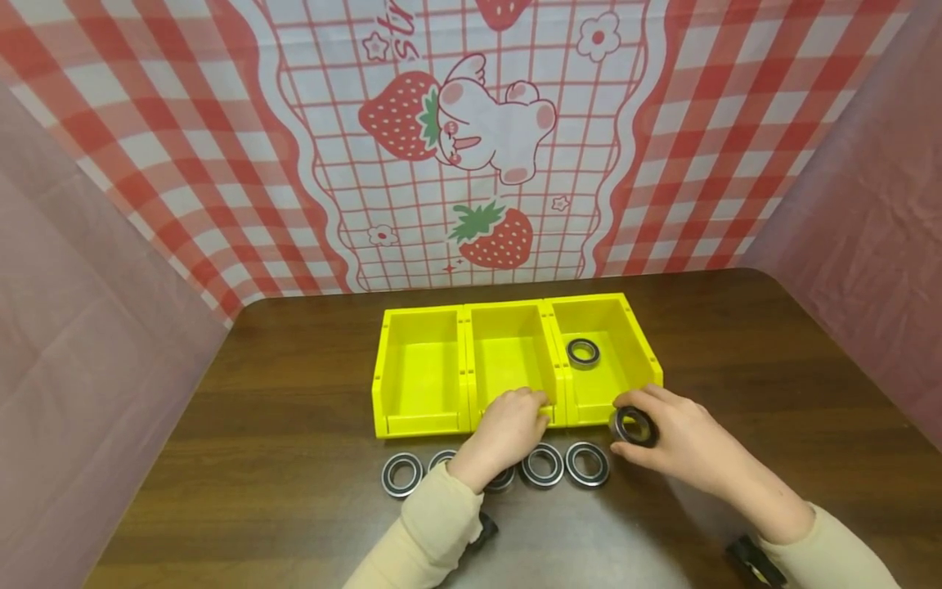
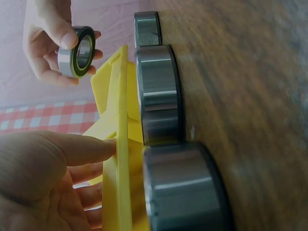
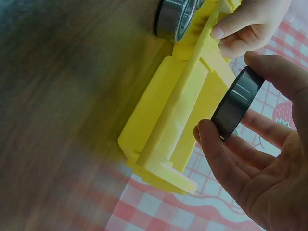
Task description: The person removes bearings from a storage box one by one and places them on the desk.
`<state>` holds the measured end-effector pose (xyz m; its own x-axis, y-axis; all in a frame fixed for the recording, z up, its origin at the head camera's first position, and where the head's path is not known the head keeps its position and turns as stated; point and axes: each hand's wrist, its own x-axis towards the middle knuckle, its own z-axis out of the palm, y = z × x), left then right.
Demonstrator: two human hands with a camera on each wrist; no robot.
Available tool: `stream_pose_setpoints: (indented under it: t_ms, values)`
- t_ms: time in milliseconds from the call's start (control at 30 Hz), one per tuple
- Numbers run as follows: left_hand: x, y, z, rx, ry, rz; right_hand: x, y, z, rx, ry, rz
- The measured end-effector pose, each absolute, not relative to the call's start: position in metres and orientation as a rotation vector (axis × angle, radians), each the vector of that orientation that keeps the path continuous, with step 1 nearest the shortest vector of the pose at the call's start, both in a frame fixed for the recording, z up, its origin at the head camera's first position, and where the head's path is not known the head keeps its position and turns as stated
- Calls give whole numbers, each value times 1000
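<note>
My right hand (image 1: 680, 433) pinches a ball bearing (image 3: 238, 103) by its outer edge between thumb and fingertips, at the front corner of the right yellow bin (image 1: 651, 360). The ring is tilted up and raised over the table. My left hand (image 1: 513, 427) grips the front wall of the middle yellow bin (image 1: 471, 348); in the left wrist view its thumb presses the outer side and its fingers reach inside. Another bearing (image 1: 572, 357) lies flat in the right bin. Several bearings (image 1: 602, 466) lie in a row before the bins, partly hidden by the left forearm.
The left yellow bin (image 1: 423, 425) is joined to the other two in one row. All stand on a dark wooden table (image 1: 294, 393). A red checked cloth (image 1: 294, 204) with strawberries hangs behind, with pink cloth (image 1: 861, 204) at the sides.
</note>
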<state>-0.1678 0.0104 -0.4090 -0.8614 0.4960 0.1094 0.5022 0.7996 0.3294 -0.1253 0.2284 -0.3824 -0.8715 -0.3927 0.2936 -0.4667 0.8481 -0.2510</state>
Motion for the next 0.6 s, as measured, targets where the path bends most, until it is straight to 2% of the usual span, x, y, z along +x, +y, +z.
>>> stream_pose_setpoints:
  t_ms: [600]
  values:
    - [-168, 9, -410, -826, -2962, -565, -114, 233, -392, 748, -2959, 438]
